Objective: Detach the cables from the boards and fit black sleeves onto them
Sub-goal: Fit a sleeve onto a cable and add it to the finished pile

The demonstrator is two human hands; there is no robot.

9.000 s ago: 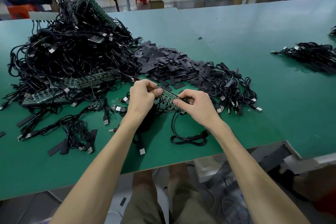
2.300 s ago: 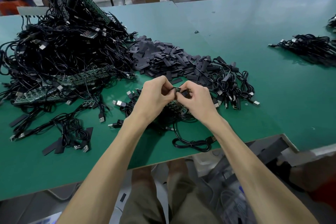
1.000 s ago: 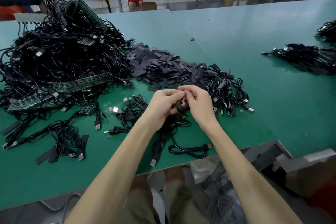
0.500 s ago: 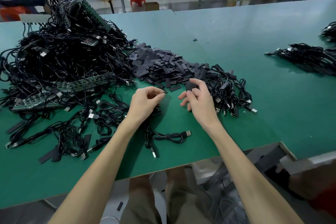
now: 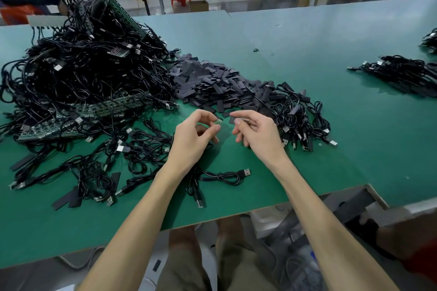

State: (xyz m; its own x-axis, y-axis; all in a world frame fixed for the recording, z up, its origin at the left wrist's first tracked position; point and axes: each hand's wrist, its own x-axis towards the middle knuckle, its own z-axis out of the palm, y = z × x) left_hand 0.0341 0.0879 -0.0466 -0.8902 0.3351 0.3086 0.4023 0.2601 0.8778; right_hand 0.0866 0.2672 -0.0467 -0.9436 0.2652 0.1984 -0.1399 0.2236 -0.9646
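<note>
Both hands pinch: left hand holds the cable by its small green tip, right hand a black sleeve, just beside it above the table. Sleeve likely light, floppy — hold near its mouth. Cable limp — grip close behind the tip.

held sleeve 1 | held board piece 1 | sleeve pile 1 | cable heaps 4: big heap left of sleeve pile; near heap, far heap, edge heap right of it
</note>
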